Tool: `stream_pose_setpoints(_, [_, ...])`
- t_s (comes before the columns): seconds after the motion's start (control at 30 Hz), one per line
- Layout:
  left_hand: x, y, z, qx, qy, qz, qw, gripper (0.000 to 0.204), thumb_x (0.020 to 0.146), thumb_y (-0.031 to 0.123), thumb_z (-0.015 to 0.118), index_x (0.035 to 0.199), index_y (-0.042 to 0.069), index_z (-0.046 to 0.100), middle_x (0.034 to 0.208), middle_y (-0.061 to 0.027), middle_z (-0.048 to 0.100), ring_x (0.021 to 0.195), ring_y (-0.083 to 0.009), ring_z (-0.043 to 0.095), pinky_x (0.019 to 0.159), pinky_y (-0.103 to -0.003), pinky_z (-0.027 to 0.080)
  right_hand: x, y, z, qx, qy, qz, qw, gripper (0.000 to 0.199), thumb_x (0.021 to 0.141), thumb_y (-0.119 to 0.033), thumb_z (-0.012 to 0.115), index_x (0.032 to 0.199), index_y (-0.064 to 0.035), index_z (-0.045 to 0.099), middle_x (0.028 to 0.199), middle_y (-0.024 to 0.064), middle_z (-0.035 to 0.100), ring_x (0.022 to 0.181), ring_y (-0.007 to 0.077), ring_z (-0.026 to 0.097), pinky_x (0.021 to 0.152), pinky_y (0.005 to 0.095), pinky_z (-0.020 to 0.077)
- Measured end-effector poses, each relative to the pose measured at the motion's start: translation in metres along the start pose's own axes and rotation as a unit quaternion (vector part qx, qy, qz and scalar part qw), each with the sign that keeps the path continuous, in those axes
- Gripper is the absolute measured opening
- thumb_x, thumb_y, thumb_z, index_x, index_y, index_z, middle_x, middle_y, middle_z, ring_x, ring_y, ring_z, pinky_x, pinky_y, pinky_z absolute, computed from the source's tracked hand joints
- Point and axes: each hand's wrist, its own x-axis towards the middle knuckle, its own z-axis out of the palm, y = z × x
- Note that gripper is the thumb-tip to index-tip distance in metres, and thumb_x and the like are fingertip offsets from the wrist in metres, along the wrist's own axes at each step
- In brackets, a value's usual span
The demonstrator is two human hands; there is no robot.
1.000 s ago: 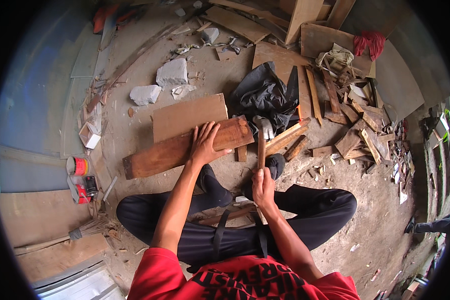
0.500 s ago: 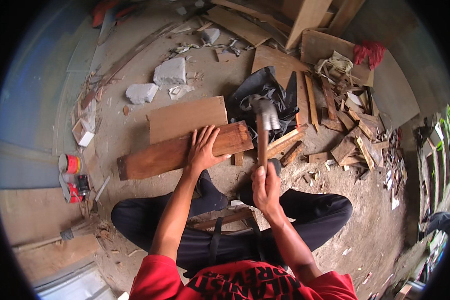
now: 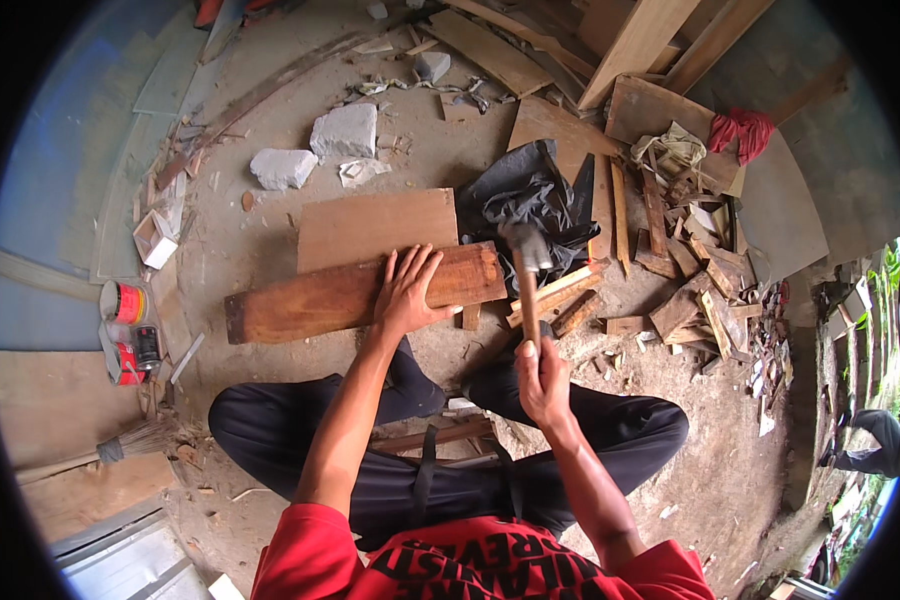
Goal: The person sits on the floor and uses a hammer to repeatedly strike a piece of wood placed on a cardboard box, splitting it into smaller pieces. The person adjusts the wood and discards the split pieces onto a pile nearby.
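A thick dark reddish-brown wooden plank [image 3: 310, 303] lies slightly slanted in front of me, its right end a little farther away. My left hand [image 3: 407, 290] rests on the plank right of its middle, fingers stretched across the top and thumb pointing right. In my right hand [image 3: 542, 380] the wooden handle of a hammer [image 3: 527, 300] is gripped near its end. The metal hammer head, smeared by motion, is raised just right of the plank's right end. Beyond the plank lies a flat lighter-brown board [image 3: 375, 222], its near edge hidden behind the plank.
A crumpled black bag [image 3: 530, 185] lies beyond the hammer. Wood scraps [image 3: 695, 290] are heaped to the right. White blocks [image 3: 345, 131] lie farther off. Cans [image 3: 125, 302] stand at the left, near a broom [image 3: 130, 443]. My crossed legs [image 3: 610, 425] frame the near side.
My right hand and the hammer have shifted slightly; the hammer head sits a little lower in the picture. My left hand stays on the plank. The whole view has tilted slightly.
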Motion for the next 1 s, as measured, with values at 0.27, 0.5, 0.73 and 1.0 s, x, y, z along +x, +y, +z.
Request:
stream_pose_setpoints(0.27, [0.001,0.0,0.0,0.001,0.011,0.008,1.0,0.104,0.072,0.067,0.076,0.149,0.005,0.045,0.157,-0.0159,0.04,0.148,-0.0302,0.032,0.125,-0.054,0.014,0.02,0.016,0.013,-0.018,-0.015,0.019,1.0,0.049,0.106,-0.043,0.047,0.088,0.0023,0.055,0.06,0.0155,0.056,0.054,0.0295,0.059,0.053,0.0415,0.0441])
stream_pose_setpoints(0.5, [-0.007,-0.002,0.003,0.012,0.01,0.003,1.0,0.103,0.073,0.068,0.075,0.149,0.005,0.044,0.158,-0.0154,0.038,0.149,-0.0299,0.031,0.125,-0.055,0.013,-0.031,0.082,0.017,-0.11,-0.021,0.123,0.986,0.058,0.106,-0.049,0.044,0.084,0.0023,0.058,0.062,0.0168,0.059,0.059,0.028,0.063,0.057,0.0428,0.0464])
stream_pose_setpoints(0.73, [-0.002,0.0,0.001,0.0,0.009,0.007,1.0,0.101,0.072,0.064,0.077,0.149,0.006,0.045,0.157,-0.0172,0.039,0.148,-0.032,0.033,0.124,-0.055,0.015,-0.01,-0.01,-0.001,0.193,0.005,0.001,0.981,0.046,0.108,-0.046,0.042,0.087,-0.0062,0.048,0.064,-0.0049,0.042,0.052,0.0037,0.038,0.046,0.0218,0.0315])
stream_pose_setpoints(1.0, [0.002,-0.001,0.003,-0.003,0.013,0.012,1.0,0.103,0.071,0.066,0.077,0.148,0.006,0.046,0.156,-0.0166,0.042,0.147,-0.0313,0.035,0.124,-0.056,0.015,0.007,0.075,0.041,-0.031,0.015,0.072,0.997,0.049,0.108,-0.046,0.044,0.083,-0.0048,0.051,0.066,-0.0033,0.047,0.056,0.0093,0.041,0.051,0.0295,0.0353])
